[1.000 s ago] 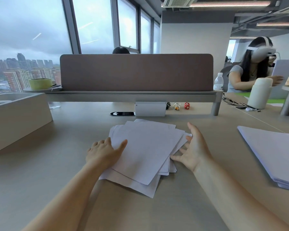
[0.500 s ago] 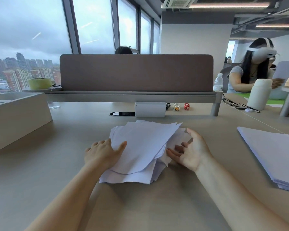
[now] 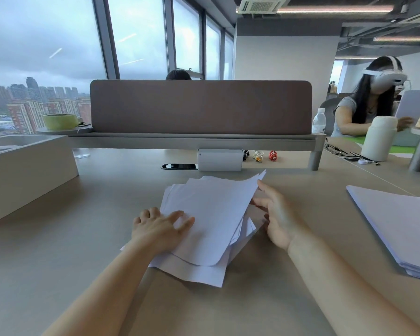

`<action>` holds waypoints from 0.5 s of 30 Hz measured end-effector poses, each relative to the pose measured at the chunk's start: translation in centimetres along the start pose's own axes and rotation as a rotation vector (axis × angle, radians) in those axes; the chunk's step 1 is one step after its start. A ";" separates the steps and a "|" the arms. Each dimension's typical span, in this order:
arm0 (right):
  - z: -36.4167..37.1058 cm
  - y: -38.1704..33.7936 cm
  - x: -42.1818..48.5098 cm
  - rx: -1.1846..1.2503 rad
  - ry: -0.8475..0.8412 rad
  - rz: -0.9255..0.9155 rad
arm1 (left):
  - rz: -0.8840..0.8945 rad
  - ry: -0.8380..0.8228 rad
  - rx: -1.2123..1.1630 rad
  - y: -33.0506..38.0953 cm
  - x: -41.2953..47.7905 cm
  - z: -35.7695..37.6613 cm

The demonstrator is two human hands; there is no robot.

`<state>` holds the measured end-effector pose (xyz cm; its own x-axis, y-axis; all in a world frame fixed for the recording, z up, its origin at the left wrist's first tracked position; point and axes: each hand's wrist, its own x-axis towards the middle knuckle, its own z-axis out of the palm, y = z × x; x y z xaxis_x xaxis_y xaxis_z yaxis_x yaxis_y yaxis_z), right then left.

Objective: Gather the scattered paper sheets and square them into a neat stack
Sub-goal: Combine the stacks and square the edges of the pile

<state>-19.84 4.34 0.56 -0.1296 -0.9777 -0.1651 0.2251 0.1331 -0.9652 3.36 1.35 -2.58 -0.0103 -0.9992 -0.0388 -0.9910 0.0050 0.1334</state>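
**Lifting the right edge to pull the pile together**

The paper sheets (image 3: pixel 211 221) lie in a loose fan on the desk (image 3: pixel 58 275), directly in front of the person, corners pointing several ways. The left hand (image 3: pixel 159 230) rests flat on the pile's left side, fingers loosely spread, pinning it. The right hand (image 3: pixel 275 215) is open, fingers spread and slid under the right edge, tipping the upper sheets up off the desk.

To do this well, I'd say the left hand should stay as the stop while the right sweeps every stray sheet inward, lower ones included, before standing the bundle on edge to tap it square. Lifting too fast could let the bottom sheets slip out.

Compared with a second ago, the right edge has risen clear and the far corner now points upward; the right hand has gone from beside the pile to beneath it. The left hand has barely shifted. The other stack (image 3: pixel 403 226) to the right is untouched.
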 end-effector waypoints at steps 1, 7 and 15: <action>0.0 0.0 0.1 0.034 0.004 0.006 | 0.001 -0.002 0.017 0.1 0.0 0.1; 0.2 0.0 0.2 0.325 0.109 0.034 | -0.008 -0.007 0.004 0.2 0.3 0.2; 0.0 0.8 0.5 0.433 0.073 0.039 | -0.004 -0.006 -0.025 0.4 0.2 0.0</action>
<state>-19.73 3.92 -0.33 -0.1777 -0.9571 -0.2290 0.6128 0.0745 -0.7867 2.91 1.14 -2.56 -0.0077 -0.9989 -0.0456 -0.9875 0.0004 0.1576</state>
